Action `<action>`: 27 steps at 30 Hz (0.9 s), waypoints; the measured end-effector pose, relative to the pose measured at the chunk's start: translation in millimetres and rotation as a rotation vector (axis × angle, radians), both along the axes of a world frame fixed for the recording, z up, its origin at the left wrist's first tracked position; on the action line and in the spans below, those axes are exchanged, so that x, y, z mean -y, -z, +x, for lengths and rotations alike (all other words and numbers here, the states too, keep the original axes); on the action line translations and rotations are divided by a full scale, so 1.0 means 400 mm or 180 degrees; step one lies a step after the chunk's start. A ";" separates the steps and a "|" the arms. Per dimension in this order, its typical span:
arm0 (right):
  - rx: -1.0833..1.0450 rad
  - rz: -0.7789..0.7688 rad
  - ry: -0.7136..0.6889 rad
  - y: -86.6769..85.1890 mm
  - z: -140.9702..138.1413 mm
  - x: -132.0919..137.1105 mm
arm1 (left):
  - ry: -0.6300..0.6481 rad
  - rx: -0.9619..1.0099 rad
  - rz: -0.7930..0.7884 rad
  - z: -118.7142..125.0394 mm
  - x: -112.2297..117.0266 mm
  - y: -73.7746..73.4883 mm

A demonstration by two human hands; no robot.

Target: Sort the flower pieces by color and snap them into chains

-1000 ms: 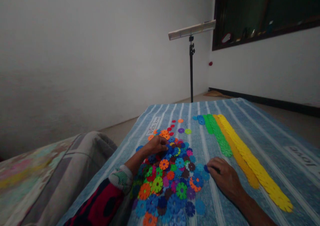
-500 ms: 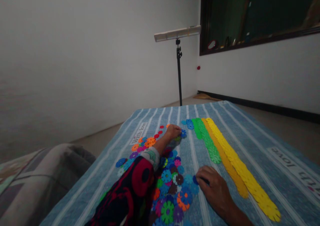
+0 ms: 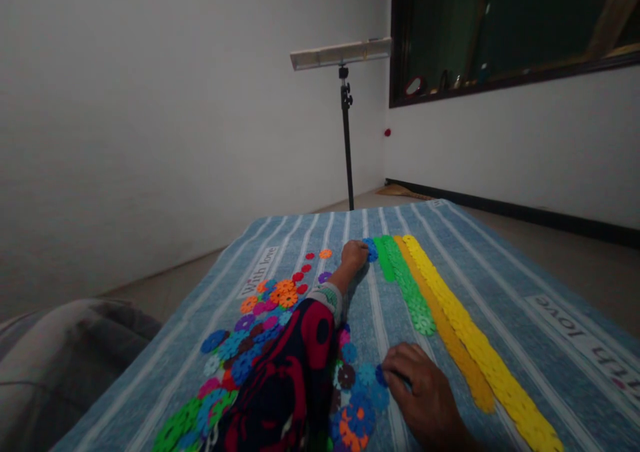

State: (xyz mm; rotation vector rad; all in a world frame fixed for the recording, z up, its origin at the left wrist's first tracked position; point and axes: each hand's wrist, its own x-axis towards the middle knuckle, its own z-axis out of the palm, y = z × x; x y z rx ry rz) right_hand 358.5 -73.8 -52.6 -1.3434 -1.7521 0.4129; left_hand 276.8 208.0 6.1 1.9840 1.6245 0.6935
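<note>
At the far part of the cloth-covered table, my left hand (image 3: 354, 256) has its fingers closed beside a short row of blue snowflake discs (image 3: 371, 249). Its fingertips touch the near-left side of that row, and the blue disc in them is mostly hidden. Closer in, my right hand (image 3: 420, 389) rests on the cloth, fingers curled, with a dark blue snowflake disc (image 3: 381, 375) at the fingertips. Overlapping rows of green discs (image 3: 407, 289), orange-yellow discs (image 3: 450, 335) and yellow discs (image 3: 475, 325) run toward me on the right.
Mixed loose discs (image 3: 235, 345) spread on the left, partly under my left sleeve (image 3: 290, 365). Small red discs (image 3: 303, 275) and an orange disc (image 3: 325, 254) lie farther back. Beyond the striped cloth (image 3: 170, 372) stands a lamp on a black pole (image 3: 349, 145).
My left hand has moved the blue disc away from me to the blue row, covering the light blue disc there. My right hand stays in place; the view has shifted slightly right.
</note>
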 end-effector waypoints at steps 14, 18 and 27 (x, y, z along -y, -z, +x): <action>-0.0006 0.0049 0.0028 0.001 -0.001 0.000 | 0.0224 -0.0485 0.0387 0.002 0.030 -0.003; 0.0016 -0.0008 0.0036 -0.003 -0.003 0.001 | 0.0174 -0.0597 0.0425 -0.003 0.036 -0.006; -0.0008 -0.0209 0.0039 -0.012 -0.001 0.001 | 0.0246 -0.0677 0.0445 -0.036 0.049 -0.016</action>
